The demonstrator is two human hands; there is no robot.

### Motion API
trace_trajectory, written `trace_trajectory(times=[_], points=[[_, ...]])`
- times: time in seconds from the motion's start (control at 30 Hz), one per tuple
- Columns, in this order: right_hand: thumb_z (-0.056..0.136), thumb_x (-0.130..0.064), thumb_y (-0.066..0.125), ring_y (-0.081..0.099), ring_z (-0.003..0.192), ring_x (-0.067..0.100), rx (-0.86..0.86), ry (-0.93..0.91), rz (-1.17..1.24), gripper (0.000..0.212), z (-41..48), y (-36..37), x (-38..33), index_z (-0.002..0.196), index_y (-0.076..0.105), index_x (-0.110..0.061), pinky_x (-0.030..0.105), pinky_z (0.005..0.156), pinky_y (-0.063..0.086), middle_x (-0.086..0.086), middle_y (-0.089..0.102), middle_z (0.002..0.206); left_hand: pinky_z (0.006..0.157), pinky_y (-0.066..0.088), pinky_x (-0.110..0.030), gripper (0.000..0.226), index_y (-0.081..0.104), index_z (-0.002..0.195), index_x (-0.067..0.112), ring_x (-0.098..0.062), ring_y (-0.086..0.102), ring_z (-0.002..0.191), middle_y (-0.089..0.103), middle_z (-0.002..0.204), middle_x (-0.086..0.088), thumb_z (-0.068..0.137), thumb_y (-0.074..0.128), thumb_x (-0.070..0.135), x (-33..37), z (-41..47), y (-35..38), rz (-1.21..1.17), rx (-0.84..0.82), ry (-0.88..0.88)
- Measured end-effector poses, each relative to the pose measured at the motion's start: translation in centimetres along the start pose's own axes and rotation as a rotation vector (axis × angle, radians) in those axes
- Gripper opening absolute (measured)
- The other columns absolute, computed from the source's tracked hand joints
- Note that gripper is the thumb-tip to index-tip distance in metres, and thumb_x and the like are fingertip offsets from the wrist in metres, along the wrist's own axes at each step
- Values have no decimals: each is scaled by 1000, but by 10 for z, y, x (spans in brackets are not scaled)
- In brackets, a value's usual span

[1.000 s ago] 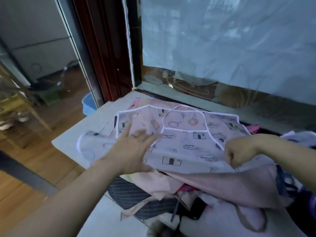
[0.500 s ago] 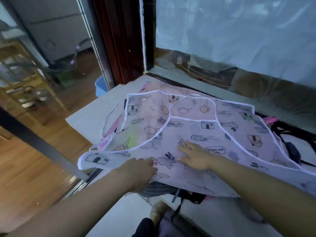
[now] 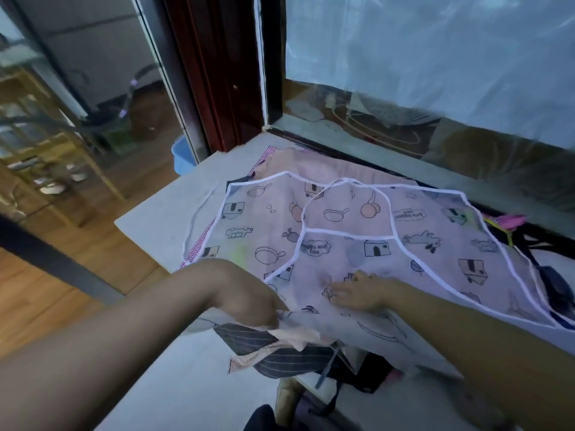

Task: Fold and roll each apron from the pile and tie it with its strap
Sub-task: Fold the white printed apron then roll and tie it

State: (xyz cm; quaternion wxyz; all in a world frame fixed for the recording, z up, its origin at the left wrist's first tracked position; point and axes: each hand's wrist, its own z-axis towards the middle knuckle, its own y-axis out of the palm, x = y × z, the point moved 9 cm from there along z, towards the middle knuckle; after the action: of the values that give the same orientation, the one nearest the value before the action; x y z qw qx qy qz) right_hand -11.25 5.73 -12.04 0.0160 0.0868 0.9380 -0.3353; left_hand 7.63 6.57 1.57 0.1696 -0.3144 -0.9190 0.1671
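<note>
Left hand [image 3: 249, 301], earlier flat, now pinch-grip on apron [image 3: 342, 219] hem (right hand [image 3: 362, 293] flat, fingers straight)

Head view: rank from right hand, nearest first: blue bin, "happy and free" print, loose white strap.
1. "happy and free" print, just beyond right hand.
2. loose white strap, left of apron.
3. blue bin, beyond table's left corner.

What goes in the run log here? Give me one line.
printed apron: spread over pile, unrolled | left grip: pinches its near edge | right grip: flat on it
</note>
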Motion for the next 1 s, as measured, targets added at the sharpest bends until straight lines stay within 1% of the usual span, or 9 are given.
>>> trace_trajectory(times=[0.17,0.27,0.4,0.53,0.67,0.73,0.87,0.93,1.0], points=[[88,-63,47,49,119,20,-265,-95,446,51,-7,4,-18,128,51,-32,39,106,38,3,47,141,96,43,-35,33,53,130,21,-24,51,106,52,114,2,99,45,30,-21,4,-33,-73,-4,-94],[59,-88,53,37,132,16,-333,-120,583,90,-17,-20,-4,134,47,-39,51,113,23,-9,37,149,85,48,-34,31,60,120,7,-26,60,95,63,109,-8,97,47,24,-35,13,-68,-204,53,-110],[68,-87,37,37,131,19,-327,-167,576,96,-70,-100,-8,143,37,-27,61,108,25,-4,41,142,69,51,-27,21,66,91,3,-25,63,74,67,83,-10,94,49,14,-46,23,-118,-390,75,-133],[75,-56,68,54,95,16,-232,-105,14,64,-91,-124,1,124,50,-20,36,86,49,-6,55,105,67,48,-23,28,66,109,-2,-19,59,74,64,84,-9,96,44,12,-49,33,-155,-368,63,-132],[89,-17,60,48,64,14,-71,59,-357,13,-55,-148,56,85,52,-8,24,63,46,1,47,76,99,37,-33,41,49,135,2,-28,46,125,46,139,-13,98,46,19,-65,54,-190,-153,83,-224],[91,-11,57,36,53,8,-1,188,-321,19,-36,-172,89,74,48,-8,17,49,36,-1,39,65,90,38,-32,42,53,133,8,-25,50,115,48,139,-9,96,51,27,-78,72,-219,85,208,-263],[94,-4,44,47,66,12,342,293,-184,35,9,-203,122,64,32,-18,28,66,44,-4,34,67,96,42,-37,41,49,135,18,-21,53,117,55,129,-2,94,49,19,-101,109,-258,130,561,-269],[97,-8,38,57,89,18,532,332,-199,28,31,-210,136,72,46,-16,39,94,42,-3,49,76,104,34,-40,42,46,135,26,-20,53,117,58,124,2,94,46,21,-115,126,-265,151,689,-299],[96,-9,36,58,89,18,585,346,-170,28,54,-207,144,98,63,-14,37,98,41,-1,62,88,108,28,-41,42,47,132,28,-20,54,115,62,119,3,91,45,23,-126,144,-265,170,776,-302]])
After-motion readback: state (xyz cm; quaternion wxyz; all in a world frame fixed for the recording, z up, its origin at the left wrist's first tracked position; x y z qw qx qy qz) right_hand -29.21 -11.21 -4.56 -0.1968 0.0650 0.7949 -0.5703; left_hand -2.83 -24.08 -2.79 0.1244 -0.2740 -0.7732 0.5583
